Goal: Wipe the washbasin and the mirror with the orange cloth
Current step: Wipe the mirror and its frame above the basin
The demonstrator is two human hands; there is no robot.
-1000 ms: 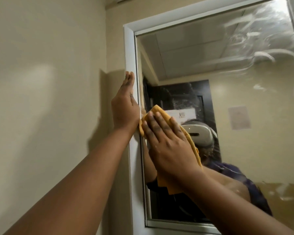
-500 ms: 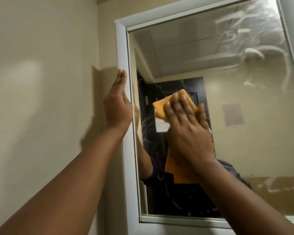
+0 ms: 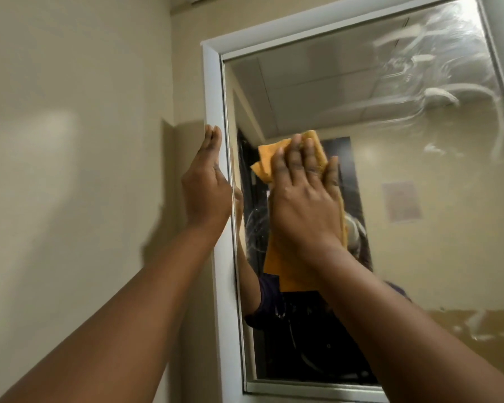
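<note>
A wall mirror [image 3: 405, 199] in a white frame [image 3: 213, 91] fills the right of the view, with wet wipe streaks across its upper right. My right hand [image 3: 303, 196] lies flat with spread fingers, pressing the orange cloth [image 3: 266, 162] against the glass near the mirror's left side. The cloth sticks out above and left of the fingers and hangs below the wrist. My left hand [image 3: 205, 184] rests flat and open against the left frame edge. The washbasin is out of view.
A beige wall [image 3: 70, 170] runs along the left of the mirror. The glass reflects a ceiling, a dark doorway, a paper notice [image 3: 402, 202] on a far wall and the person's arm and sleeve.
My right hand has slid the cloth from the mirror's left edge rightwards and a little up over the glass. My left hand has stayed on the frame.
</note>
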